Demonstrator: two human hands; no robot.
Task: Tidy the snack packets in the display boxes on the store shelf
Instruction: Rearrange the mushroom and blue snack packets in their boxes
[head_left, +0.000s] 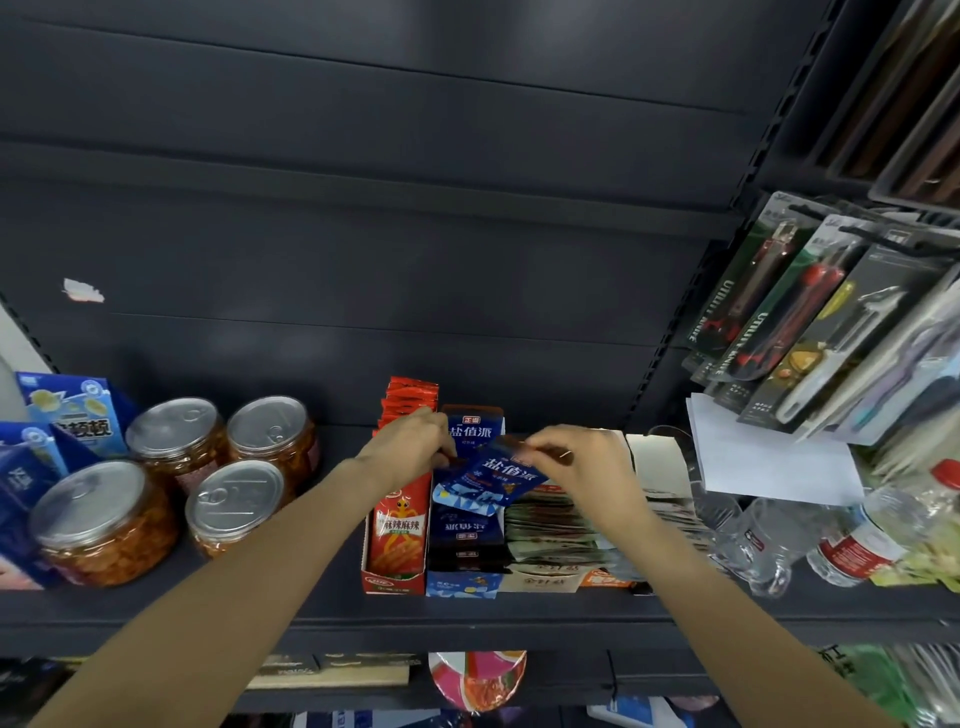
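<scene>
Hands pinch blue packet (493, 475) by opposite edges, left (415, 441) & right (576, 460), over blue box (462, 584), prob. to square it w/ the stack.

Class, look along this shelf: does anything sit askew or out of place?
Yes. A blue foil snack packet lies tilted across the top of the blue cardboard display box rather than filed with the others; the left hand and right hand pinch its top edge. A clear plastic bottle lies on its side at the right.
</scene>
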